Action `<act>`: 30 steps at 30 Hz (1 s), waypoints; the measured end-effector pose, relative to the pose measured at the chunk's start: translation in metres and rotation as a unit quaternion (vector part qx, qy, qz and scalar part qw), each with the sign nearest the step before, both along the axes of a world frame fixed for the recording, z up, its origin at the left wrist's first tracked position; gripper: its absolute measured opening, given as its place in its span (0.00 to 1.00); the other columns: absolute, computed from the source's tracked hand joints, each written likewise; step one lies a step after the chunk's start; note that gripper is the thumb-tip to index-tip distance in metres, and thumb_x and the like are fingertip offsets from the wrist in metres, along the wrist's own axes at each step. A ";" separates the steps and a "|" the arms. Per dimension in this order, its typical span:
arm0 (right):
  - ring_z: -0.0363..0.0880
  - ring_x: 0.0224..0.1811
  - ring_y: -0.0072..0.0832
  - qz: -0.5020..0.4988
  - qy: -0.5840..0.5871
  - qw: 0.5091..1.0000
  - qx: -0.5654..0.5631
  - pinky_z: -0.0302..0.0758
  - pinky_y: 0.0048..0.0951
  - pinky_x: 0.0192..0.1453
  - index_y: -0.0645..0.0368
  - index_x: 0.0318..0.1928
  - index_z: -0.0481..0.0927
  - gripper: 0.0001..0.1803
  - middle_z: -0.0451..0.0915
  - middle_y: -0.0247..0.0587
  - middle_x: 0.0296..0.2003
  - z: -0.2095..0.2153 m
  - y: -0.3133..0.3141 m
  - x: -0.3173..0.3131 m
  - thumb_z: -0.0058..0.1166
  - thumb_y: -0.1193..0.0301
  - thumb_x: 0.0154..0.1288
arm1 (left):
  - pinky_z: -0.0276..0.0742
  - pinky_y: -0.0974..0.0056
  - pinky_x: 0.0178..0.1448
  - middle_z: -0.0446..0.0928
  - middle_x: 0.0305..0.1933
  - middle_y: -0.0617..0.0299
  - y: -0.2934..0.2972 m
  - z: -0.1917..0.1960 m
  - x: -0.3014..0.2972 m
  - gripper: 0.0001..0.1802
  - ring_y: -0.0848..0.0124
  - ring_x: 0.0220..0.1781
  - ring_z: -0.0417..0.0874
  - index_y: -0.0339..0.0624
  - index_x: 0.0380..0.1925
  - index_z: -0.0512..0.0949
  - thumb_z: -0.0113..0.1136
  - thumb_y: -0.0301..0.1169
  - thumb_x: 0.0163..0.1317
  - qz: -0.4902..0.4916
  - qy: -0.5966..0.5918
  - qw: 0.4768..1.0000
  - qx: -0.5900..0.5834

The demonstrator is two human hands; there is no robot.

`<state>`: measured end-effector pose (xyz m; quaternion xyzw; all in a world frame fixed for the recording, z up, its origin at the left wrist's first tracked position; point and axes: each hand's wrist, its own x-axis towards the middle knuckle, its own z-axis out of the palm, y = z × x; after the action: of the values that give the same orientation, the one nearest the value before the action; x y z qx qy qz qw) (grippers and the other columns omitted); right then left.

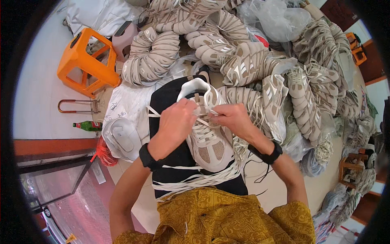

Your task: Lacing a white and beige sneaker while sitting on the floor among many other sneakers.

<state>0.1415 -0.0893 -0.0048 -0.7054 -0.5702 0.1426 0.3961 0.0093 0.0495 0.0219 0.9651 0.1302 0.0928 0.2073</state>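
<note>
Both hands, left hand and right hand, are closed on white laces of the beige mesh sneaker, whose long axis is pointed away from the body.

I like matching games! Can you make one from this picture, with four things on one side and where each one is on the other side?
Things:
1. orange plastic stool
2. green glass bottle
3. beige mesh shoe with white laces
4. loose bundle of white laces

Places:
A. between the left hand and right hand
B. tipped over at the upper left
C. draped across the black lap cloth, near the yellow patterned garment
D. lying on the pale floor at the left, below the stool

Pairs: 1-B, 2-D, 3-A, 4-C
</note>
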 end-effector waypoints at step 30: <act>0.78 0.24 0.41 0.146 -0.288 0.919 -0.227 0.73 0.40 0.28 0.58 0.21 0.77 0.05 0.76 0.47 0.18 0.033 0.042 0.005 0.52 0.71 0.43 | 0.72 0.57 0.32 0.76 0.27 0.51 0.025 -0.016 0.017 0.05 0.54 0.30 0.77 0.39 0.27 0.73 0.53 0.27 0.49 0.037 -0.017 0.997 -0.070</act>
<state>0.1465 -0.0473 0.0278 -0.6957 -0.7089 0.1150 0.0188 0.0259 0.0745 0.0054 0.9409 0.1685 0.1075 0.2734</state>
